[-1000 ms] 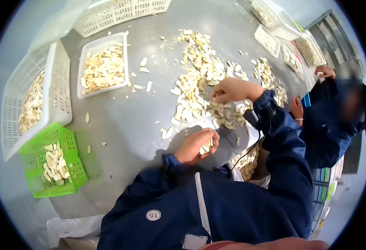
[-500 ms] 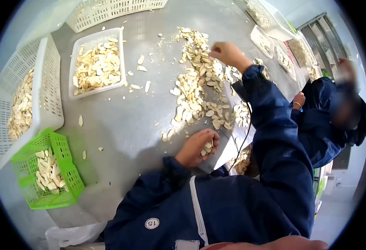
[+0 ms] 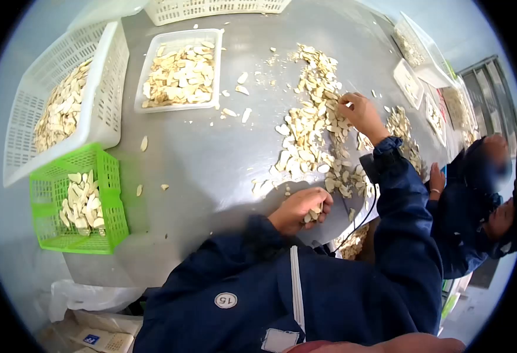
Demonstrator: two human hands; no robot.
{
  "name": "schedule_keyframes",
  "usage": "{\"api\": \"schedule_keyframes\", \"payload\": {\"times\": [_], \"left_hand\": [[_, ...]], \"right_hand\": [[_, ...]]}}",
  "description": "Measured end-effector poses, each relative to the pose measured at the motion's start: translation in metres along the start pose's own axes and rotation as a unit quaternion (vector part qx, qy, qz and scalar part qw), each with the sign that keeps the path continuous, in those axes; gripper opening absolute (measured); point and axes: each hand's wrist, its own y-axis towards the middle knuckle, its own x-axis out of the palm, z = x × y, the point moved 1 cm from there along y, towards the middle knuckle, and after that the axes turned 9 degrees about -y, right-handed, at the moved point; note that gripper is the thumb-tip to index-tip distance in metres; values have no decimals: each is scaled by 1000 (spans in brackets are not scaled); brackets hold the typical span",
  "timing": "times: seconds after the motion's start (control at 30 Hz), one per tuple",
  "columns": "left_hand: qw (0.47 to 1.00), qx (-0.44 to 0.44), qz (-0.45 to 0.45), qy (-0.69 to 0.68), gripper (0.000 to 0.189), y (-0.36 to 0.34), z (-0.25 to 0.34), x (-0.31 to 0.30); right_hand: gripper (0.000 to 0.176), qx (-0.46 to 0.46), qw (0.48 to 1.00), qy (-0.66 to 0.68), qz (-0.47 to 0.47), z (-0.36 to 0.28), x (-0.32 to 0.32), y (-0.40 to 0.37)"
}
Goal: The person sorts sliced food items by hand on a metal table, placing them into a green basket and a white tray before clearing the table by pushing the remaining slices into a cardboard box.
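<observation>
A long heap of pale, flat dried slices [image 3: 305, 141] lies across the metal table. Close to its near end, my left hand [image 3: 301, 209] rests curled around several of these slices, some showing between the fingers and thumb. My right hand [image 3: 364, 117] hovers at the right side of the heap, thumb and fingertips pinched together; whether a slice is between them I cannot make out. A green basket [image 3: 120, 206] with some larger slices stands at the left. Behind it, a shallow white tray [image 3: 139, 94] holds many more slices.
A white perforated crate [image 3: 108, 88] of slices stands far left, another crate [image 3: 217, 9] at the back. Farther right are another slice pile [image 3: 404, 132], trays [image 3: 408, 83] and a co-worker's hand [image 3: 436, 179]. A black cable [image 3: 361, 223] hangs by my right sleeve.
The camera view has turned, so the table appears shifted to the right. My right hand has come nearer along the heap. My left hand stays curled around its slices.
</observation>
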Motion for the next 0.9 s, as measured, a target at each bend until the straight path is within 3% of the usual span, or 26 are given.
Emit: {"api": "schedule_keyframes", "payload": {"times": [0.17,0.3,0.4,0.5,0.63,0.73,0.83,0.9], "left_hand": [[998,29,-38,44,29,-2,1,2],[999,-17,-17,-24,25,2,0,1],[999,-14,-31,11,19,-2,5,2],[995,-4,-16,96,17,-2,8,3],[991,3,-12,135,17,-5,11,6],[998,4,-16,58,19,-3,5,4],[1000,-5,-23,-11,24,1,-1,-4],[999,-15,-11,-31,29,1,0,-5]], "right_hand": [[30,28,998,-35,-47,-32,-21,5],[25,-117,992,-10,-40,-40,-2,37],[24,-131,989,-69,-15,-70,-5,60],[25,-141,988,-45,-54,-112,-11,83],[36,-173,973,92,-124,-196,-20,117],[49,-165,895,407,-80,-235,1,140],[63,-186,955,224,56,-217,21,164],[62,-184,975,79,93,-174,34,173]]}}
